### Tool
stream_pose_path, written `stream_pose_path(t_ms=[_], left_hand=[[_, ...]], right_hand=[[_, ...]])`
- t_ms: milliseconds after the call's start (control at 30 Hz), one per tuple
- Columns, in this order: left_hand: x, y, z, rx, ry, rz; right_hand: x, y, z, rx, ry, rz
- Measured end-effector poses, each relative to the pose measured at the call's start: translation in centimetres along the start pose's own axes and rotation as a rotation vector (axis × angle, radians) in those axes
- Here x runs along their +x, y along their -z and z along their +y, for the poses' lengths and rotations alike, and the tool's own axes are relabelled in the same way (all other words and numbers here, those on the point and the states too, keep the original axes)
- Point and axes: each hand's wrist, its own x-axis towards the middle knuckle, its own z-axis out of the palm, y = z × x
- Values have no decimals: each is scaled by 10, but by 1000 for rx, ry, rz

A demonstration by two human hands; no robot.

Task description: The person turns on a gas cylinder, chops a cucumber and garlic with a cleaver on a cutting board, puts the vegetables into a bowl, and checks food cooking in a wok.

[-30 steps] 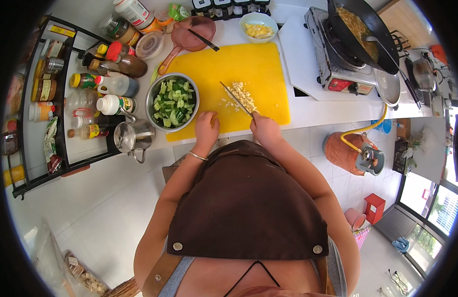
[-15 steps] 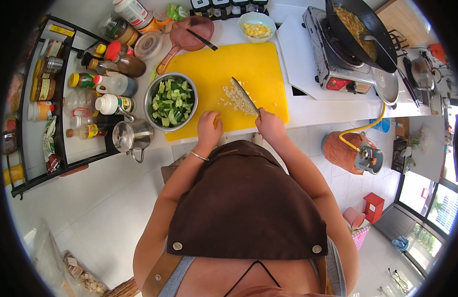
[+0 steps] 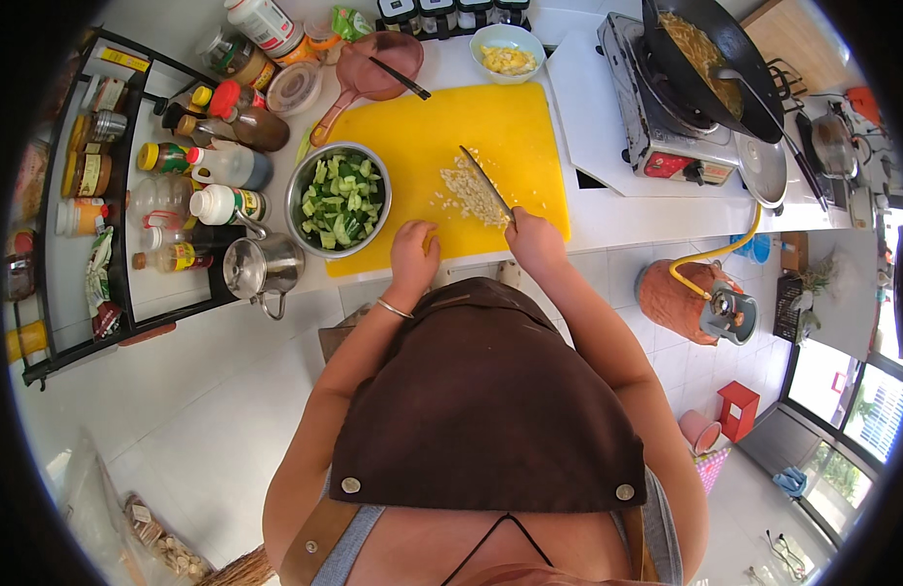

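Note:
My right hand (image 3: 535, 241) is closed round the handle of a kitchen knife (image 3: 485, 180), whose blade points up and to the left over the yellow cutting board (image 3: 515, 117). Beneath and to the left of the blade lies a loose heap of finely chopped white pieces, perhaps garlic (image 3: 463, 191), with bits scattered round it. My left hand (image 3: 413, 257) rests at the near edge of the board with its fingers curled in, nothing visible in them. To its left, a metal bowl (image 3: 293, 210) full of chopped cucumber (image 3: 340, 200) stands partly on the board.
A pink pan (image 3: 378, 68) with dark chopsticks across it sits behind the bowl. Beside it is a small bowl of cooked egg (image 3: 508, 62). At right, a black wok (image 3: 666, 34) with a ladle rests on a gas stove (image 3: 656, 137). A metal pot (image 3: 261, 269) and several bottles fill the left.
The knife blade has shifted slightly to the right, with my right hand turning a little. My left hand stays almost where it was.

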Motion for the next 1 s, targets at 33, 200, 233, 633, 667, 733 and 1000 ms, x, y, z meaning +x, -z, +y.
stream_pose_path(t_ms=[33, 200, 233, 633, 667, 733, 1000], left_hand=[[-2, -1, 0, 1, -2, -5], [-2, -1, 9, 75, -96, -38], [-1, 5, 23, 87, -147, -53], [19, -24, 41, 356, -429, -231], [26, -25, 40, 361, -408, -197], [40, -25, 42, 373, -336, -172], [54, -33, -14, 300, -354, -84]], right_hand=[[-2, 4, -4, -3, 15, -9], [6, -26, 18, 160, 113, 87], [9, -30, 29, 220, 169, 146], [-35, 32, 33, 1431, -403, -422], [-39, 35, 32, 1431, -401, -427], [-48, 42, 33, 1410, -405, -438], [-72, 55, 54, 764, -194, -276]])
